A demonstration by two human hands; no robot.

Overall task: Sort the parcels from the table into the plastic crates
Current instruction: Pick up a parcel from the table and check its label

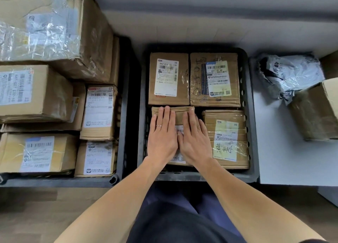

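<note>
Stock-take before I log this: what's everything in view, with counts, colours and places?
Middle crate: one, dark grey, straight ahead.
Parcels in middle crate: four, brown, two by two.
Left crate: one, dark grey, beside it.
Parcels in left crate: at least six, brown, stacked.
Table: one, white, right.
Bag parcel: one, grey-white, on table.
Box: one, brown, on table.
Left hand: one, flat on near-left parcel.
Right hand: one, same parcel.

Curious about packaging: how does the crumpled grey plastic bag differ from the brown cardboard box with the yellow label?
The grey plastic bag is crumpled and shapeless; the yellow-labelled cardboard box is flat-sided and taped. The bag lies on the white table; the box sits in the dark crate. Both carry printing.
</note>
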